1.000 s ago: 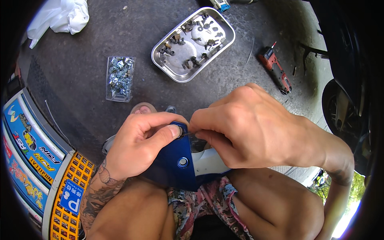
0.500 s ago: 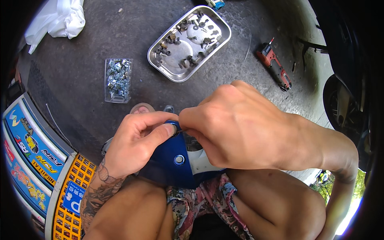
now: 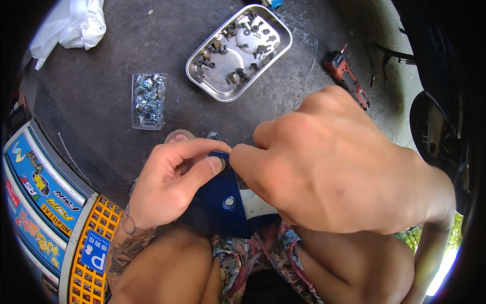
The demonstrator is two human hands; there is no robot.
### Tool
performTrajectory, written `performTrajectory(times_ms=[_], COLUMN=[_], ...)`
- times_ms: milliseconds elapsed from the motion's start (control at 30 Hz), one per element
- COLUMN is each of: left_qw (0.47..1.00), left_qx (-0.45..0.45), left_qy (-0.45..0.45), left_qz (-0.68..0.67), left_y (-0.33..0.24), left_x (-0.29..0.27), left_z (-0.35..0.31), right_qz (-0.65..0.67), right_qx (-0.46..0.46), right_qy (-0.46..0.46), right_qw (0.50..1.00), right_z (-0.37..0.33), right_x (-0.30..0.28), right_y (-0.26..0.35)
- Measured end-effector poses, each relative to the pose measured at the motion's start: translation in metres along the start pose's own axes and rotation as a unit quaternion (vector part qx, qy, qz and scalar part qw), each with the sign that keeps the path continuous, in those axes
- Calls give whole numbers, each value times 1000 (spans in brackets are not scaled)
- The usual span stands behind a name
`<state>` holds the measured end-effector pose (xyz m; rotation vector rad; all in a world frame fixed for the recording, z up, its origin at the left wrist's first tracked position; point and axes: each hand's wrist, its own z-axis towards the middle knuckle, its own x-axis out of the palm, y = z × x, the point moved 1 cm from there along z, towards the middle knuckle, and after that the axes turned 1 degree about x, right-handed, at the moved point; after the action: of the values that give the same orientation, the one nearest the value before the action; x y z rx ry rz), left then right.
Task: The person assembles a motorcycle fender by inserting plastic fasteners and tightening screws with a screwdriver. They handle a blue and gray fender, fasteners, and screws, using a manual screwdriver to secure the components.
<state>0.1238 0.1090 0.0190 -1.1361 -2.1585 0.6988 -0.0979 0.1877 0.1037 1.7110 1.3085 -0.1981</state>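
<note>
A glossy blue panel point(image 3: 211, 205) stands between my knees. My left hand point(image 3: 164, 182) pinches its upper corner with thumb and forefinger, where a small dark round fitting point(image 3: 223, 162) shows beside the thumb tip. Lower on the panel, a hole has a bright metal ring point(image 3: 229, 203). Just right of that corner is my right hand point(image 3: 334, 167), fingers curled closed with the back of the hand toward me. It hides its own fingertips and whatever they hold. Part of a whitish piece point(image 3: 257, 202) shows beside the panel, beneath the right hand.
On the dark floor lie a clear box of metal clips point(image 3: 149, 101), a metal tray point(image 3: 195, 83) of dark fasteners, and a red-and-black power screwdriver point(image 3: 348, 78). A white plastic bag point(image 3: 76, 25) is at far left. A stickered blue stand with a yellow grid point(image 3: 83, 283) borders the left.
My right hand has rolled over and shifted slightly right, its knuckles higher in the picture. My left hand keeps its pinch on the panel corner, nearly still.
</note>
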Motion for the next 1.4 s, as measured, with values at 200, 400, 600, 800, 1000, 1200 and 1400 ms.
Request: performTrajectory(times_ms=[200,400,600,800,1000,1200,1400], left_qw=[1000,1000,999,1000,999,969,858], left_qx=[-20,-26,-43,-12,35,172,407], left_qy=[6,10,12,2,-27,-160,-301], left_qz=[-22,-5,-11,-27,-8,73,90], left_y=[-1,1,-1,-2,-9,-65,-102], left_x=[-2,-5,-7,-5,1,-2,14], left_z=[-3,-4,-6,-11,-9,-38,-50], right_qz=[49,-32,-24,-28,-66,73,233], right_qx=[5,-41,-83,-156,-128,45,-13], right_qy=[-75,-134,-130,-194,-241,-318,-487], right_qw=[996,990,988,968,960,944,842], right_z=[2,3,9,14,7,-32,-50], right_x=[3,18,15,16,26,-16,-35], right_y=[4,2,0,-9,-2,15,46])
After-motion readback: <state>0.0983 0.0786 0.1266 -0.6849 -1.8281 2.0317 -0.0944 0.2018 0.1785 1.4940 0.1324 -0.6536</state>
